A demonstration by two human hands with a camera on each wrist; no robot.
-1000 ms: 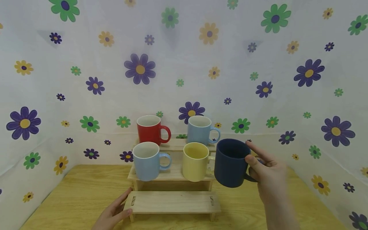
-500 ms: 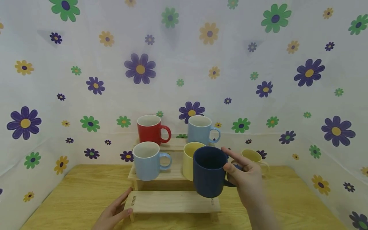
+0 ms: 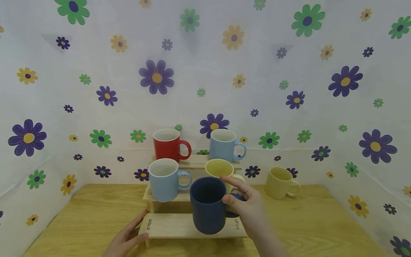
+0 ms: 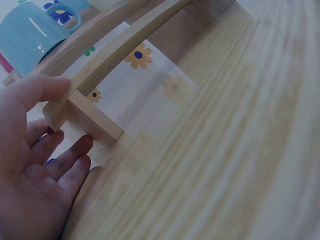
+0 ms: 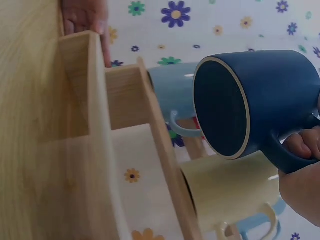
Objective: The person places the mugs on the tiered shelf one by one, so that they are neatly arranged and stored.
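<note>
My right hand [image 3: 252, 210] grips a navy blue mug [image 3: 208, 212] by its handle, a finger and thumb up at the rim. The mug is upright, overlapping the lowest step of the three-step wooden rack [image 3: 170, 225] in the head view. In the right wrist view the mug's base [image 5: 221, 107] shows above that step. My left hand [image 3: 126, 235] holds the left end of the lowest step; in the left wrist view the thumb [image 4: 52, 88] presses its edge, with the other fingers curled below. A light blue mug [image 3: 163, 184] and a yellow mug [image 3: 218, 169] stand on the middle step.
On the top step stand a red mug [image 3: 166, 146] and another light blue mug [image 3: 221, 146]. A second yellow mug [image 3: 277, 185] sits on the wooden table [image 3: 308, 221], right of the rack. Behind hangs a white flowered cloth [image 3: 192, 114].
My right hand has carried the navy mug leftward and down, from beside the rack to over the lowest step. The yellow mug on the table has come into sight. The left hand stays put.
</note>
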